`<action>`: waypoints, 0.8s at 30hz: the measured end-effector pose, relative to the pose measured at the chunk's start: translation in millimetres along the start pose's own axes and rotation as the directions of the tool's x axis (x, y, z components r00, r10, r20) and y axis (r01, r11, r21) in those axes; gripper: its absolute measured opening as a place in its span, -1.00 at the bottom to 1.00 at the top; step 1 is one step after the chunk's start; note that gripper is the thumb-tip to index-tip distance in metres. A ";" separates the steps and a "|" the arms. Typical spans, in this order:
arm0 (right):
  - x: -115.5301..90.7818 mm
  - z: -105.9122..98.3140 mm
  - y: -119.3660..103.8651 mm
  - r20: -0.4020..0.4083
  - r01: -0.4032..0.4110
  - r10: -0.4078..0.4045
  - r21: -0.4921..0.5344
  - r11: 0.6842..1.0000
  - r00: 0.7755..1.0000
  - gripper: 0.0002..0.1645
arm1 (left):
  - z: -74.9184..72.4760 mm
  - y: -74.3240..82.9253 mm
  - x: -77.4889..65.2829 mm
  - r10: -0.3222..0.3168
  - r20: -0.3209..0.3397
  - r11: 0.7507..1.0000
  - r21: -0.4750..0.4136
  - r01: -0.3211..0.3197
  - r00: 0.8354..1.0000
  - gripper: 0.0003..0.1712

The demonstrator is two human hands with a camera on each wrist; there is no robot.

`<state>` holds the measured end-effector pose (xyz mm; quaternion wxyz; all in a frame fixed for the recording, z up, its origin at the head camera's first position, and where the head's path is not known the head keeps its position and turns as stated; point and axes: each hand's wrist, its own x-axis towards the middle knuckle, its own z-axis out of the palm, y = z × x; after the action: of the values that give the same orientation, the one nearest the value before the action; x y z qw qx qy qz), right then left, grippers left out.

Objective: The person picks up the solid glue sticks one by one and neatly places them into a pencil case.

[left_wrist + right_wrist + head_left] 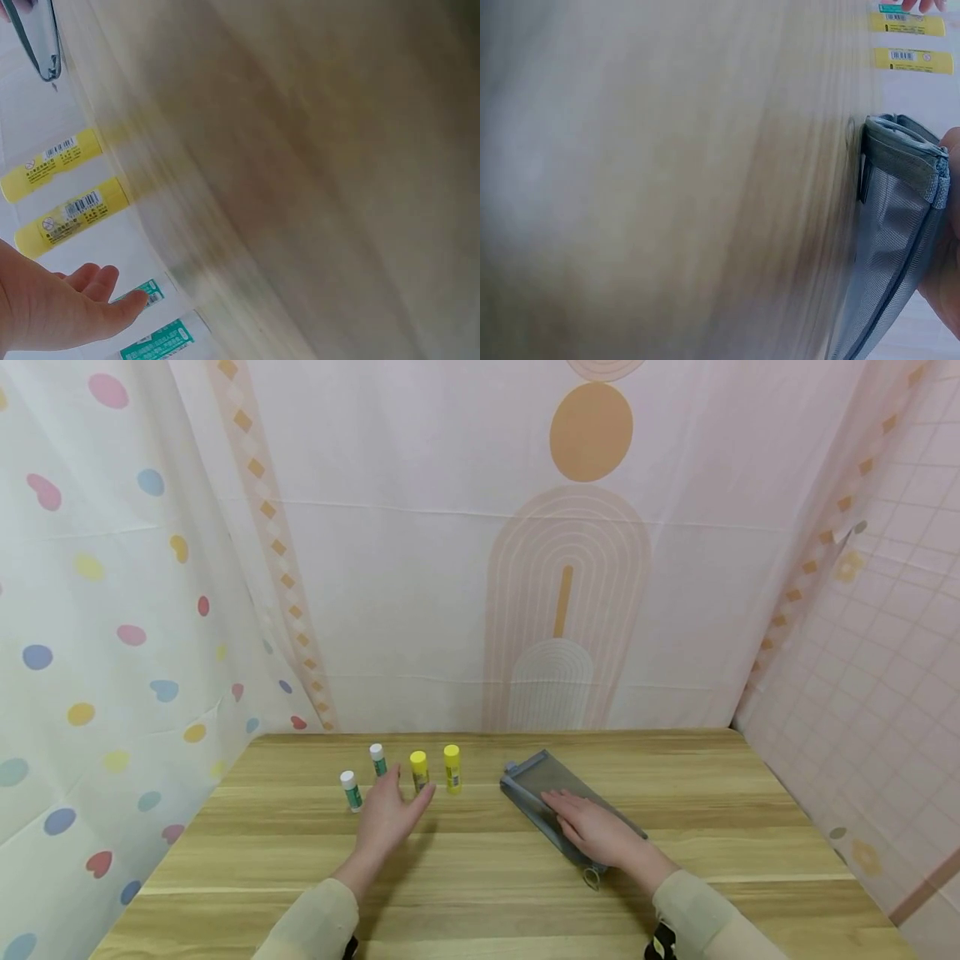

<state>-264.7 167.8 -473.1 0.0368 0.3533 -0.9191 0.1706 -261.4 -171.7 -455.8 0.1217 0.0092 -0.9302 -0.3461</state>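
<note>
My left hand (pixel 388 814) reaches among upright glue sticks, fingers and thumb spread with nothing between them. Beyond its fingertips stands a white-capped green glue stick (pixel 380 764), partly covered by the hand in the left wrist view. Another green glue stick (pixel 352 793) is to its left. Near the thumb is a yellow glue stick (pixel 418 768), and a second yellow glue stick (pixel 452 768) stands to the right. My right hand (pixel 596 831) rests with extended fingers on a grey mesh zipper pouch (pixel 551 777), which lies slanted on the table.
The wooden table (pixel 480 910) ends at a patterned curtain (pixel 397 610) behind the glue sticks. More curtains hang at left and right. A small ring (pixel 592 878) sits at the pouch's near end.
</note>
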 end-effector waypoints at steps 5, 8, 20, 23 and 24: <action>-0.1 0.8 0.8 0.001 -0.007 0.007 0.012 1.000 1.000 -0.46 | 0.3 -0.5 3.5 -0.030 0.009 0.999 -0.019 0.030 1.000 -0.07; -0.5 1.0 1.3 -0.007 -0.001 0.001 0.017 1.000 1.000 -0.46 | 0.6 -0.3 6.1 -0.056 0.017 0.998 -0.035 0.057 0.998 -0.06; -0.7 0.2 1.9 -0.024 0.007 -0.006 0.034 0.999 1.000 -0.47 | 3.2 0.6 16.0 -0.116 0.066 0.978 -0.167 0.126 0.991 -0.10; -0.5 -0.3 1.3 -0.027 0.009 -0.008 0.032 0.999 1.000 -0.47 | 4.4 -0.8 17.2 -0.124 0.076 0.970 -0.199 0.137 0.989 -0.12; -0.5 -0.4 1.2 -0.030 0.011 -0.010 0.031 0.999 1.000 -0.48 | 4.7 -1.2 17.7 -0.125 0.078 0.968 -0.210 0.139 0.989 -0.13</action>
<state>-265.1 169.1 -473.1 0.0456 0.3559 -0.9138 0.1901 -279.8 -171.4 -456.1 0.0685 0.0469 -0.8880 -0.4522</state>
